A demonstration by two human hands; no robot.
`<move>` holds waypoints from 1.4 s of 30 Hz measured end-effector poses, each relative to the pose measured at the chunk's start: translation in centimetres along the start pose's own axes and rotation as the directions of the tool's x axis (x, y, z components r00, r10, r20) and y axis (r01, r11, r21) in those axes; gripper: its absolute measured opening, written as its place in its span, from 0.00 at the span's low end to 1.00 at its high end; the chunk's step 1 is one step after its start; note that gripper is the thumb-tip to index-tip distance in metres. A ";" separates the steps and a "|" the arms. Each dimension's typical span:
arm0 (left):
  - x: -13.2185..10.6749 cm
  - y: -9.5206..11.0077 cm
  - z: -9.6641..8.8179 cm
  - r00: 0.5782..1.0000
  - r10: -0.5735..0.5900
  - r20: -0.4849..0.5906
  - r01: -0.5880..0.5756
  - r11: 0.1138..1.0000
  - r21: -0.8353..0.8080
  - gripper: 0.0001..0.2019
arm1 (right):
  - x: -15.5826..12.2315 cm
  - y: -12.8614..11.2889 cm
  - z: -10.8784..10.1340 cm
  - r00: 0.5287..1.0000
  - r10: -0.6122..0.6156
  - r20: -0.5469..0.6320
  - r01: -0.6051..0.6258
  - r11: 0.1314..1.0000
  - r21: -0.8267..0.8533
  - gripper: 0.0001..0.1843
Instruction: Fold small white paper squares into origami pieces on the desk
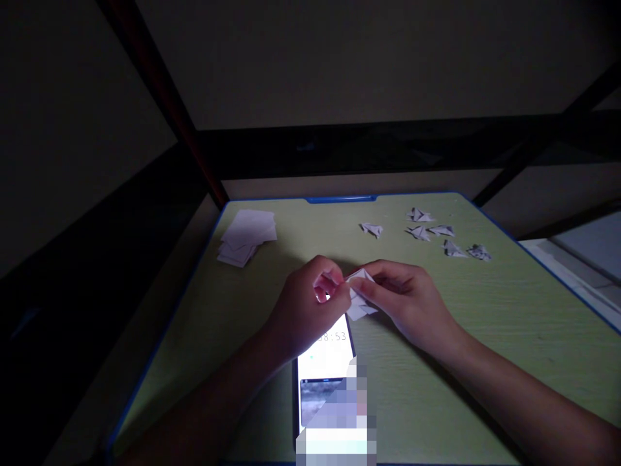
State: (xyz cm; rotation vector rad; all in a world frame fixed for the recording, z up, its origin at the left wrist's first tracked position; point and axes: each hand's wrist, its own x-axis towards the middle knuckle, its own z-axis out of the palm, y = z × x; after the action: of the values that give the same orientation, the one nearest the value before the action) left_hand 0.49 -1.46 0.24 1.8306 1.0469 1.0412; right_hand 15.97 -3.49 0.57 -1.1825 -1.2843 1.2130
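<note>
A small folded piece of white paper (pixel 359 303) is pinched between my two hands near the middle of the table. My left hand (pixel 314 304) grips its left edge with thumb and forefinger, the other fingers curled. On the other side, my right hand (pixel 405 298) presses the paper between thumb and fingers, covering its right part. Several creases and flaps show on the paper. Beneath my left hand lies a lit phone (pixel 323 362), its upper end partly covered; digits show on the screen.
A loose stack of white paper sheets (pixel 247 230) lies at the table's far left. Several small folded paper figures (pixel 418 233) are scattered at the far right. The green table (pixel 485 336) has a blue rim (pixel 189 278). Dark bars and a wall stand behind it.
</note>
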 end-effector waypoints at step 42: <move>-0.2 0.4 -0.6 0.990 0.131 0.058 -0.136 0.987 0.086 0.05 | -0.3 -0.8 -0.5 0.992 -0.091 0.090 0.097 0.993 -0.071 0.06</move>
State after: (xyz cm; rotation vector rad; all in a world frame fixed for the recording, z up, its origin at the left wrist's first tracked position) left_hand 0.03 -1.65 0.79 2.0128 0.9647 1.0334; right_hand 16.47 -3.75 1.39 -1.1202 -1.4455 1.1668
